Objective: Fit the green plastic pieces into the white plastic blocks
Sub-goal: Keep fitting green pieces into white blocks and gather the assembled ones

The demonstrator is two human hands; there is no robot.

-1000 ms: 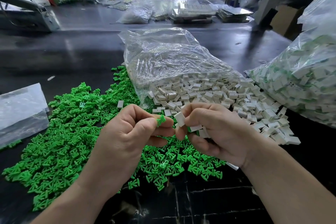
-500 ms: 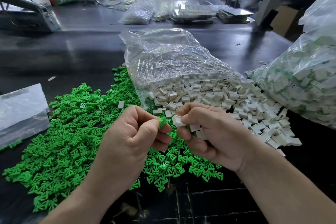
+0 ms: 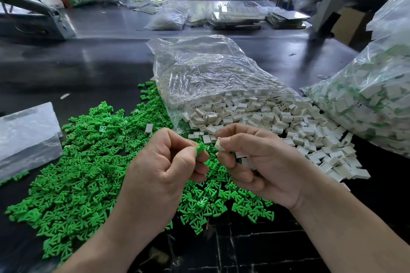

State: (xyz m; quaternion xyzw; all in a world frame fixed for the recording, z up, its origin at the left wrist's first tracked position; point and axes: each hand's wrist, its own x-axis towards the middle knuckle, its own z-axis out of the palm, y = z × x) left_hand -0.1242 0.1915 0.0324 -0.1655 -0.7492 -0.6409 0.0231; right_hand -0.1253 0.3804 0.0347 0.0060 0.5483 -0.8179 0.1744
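We count 2 hands, 1 pinched piece in each, and 3 plastic bags. The left hand pinches 1 green piece between thumb and forefinger; the right hand pinches 1 white block, with more white blocks half hidden in its curled fingers, too covered to count. Piece and block sit just apart, not joined.

The green heap spreads to 9 o'clock and the white heap to 1 o'clock, both beyond counting. 1 stray block lies on the green. The clear bag is at 12 o'clock, the full bag at 3 and cut off by the frame, the flat bag at 9. Since 0.5 s ago little has shifted; the gap looks the same.
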